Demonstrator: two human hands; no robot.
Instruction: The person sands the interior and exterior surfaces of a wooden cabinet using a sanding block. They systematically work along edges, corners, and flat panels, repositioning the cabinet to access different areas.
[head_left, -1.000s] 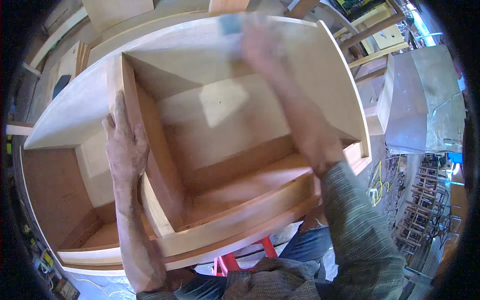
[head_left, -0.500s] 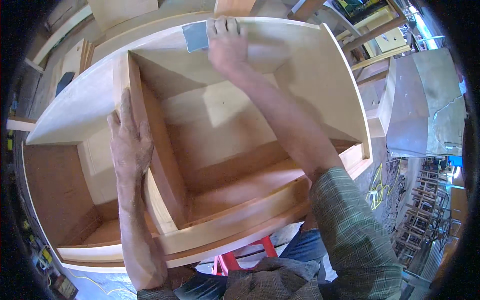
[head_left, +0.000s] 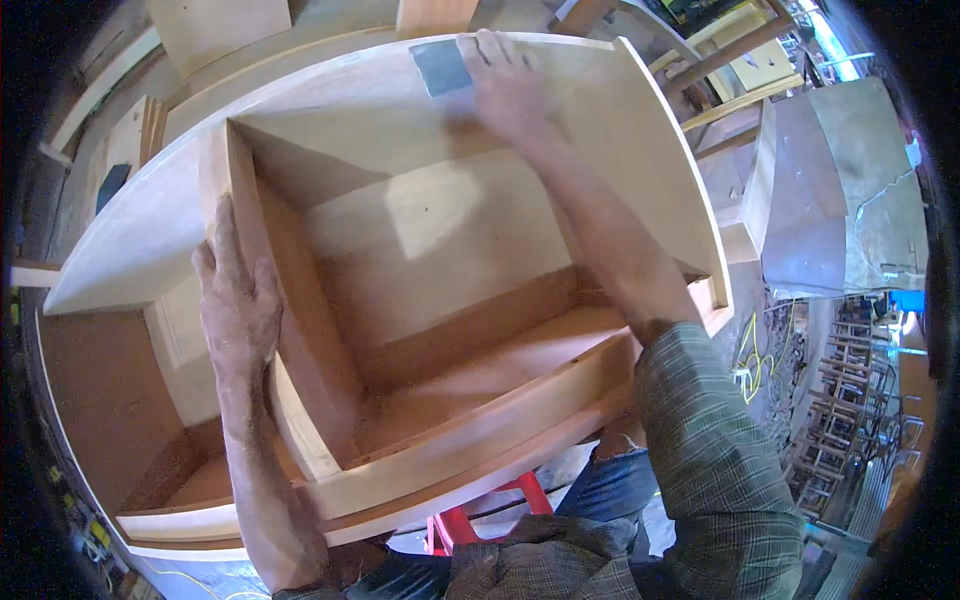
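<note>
A large wooden cabinet carcass with a curved far side [head_left: 345, 90] lies in front of me, its open compartments facing up. My right hand [head_left: 510, 92] reaches across to that far side and presses a grey-blue piece of sandpaper [head_left: 438, 68] flat on its inner face, near the rim. The sheet sticks out to the left of the fingers. On the wooden divider [head_left: 213, 160] between the compartments rests my left hand [head_left: 238, 300], fingers stretched along its top edge and thumb apart; it holds no tool.
A dark block [head_left: 113, 188] lies on boards beyond the left end. More wooden panels [head_left: 215, 30] stand behind the cabinet. To the right are a curved sheet [head_left: 850, 190], a yellow cord [head_left: 750, 365] and stacked wooden frames [head_left: 835, 410]. Red legs [head_left: 455, 525] show below the near edge.
My right hand and the sandpaper have slid to the right along the far side. My left hand stays on the divider. The whole view has shifted slightly.
</note>
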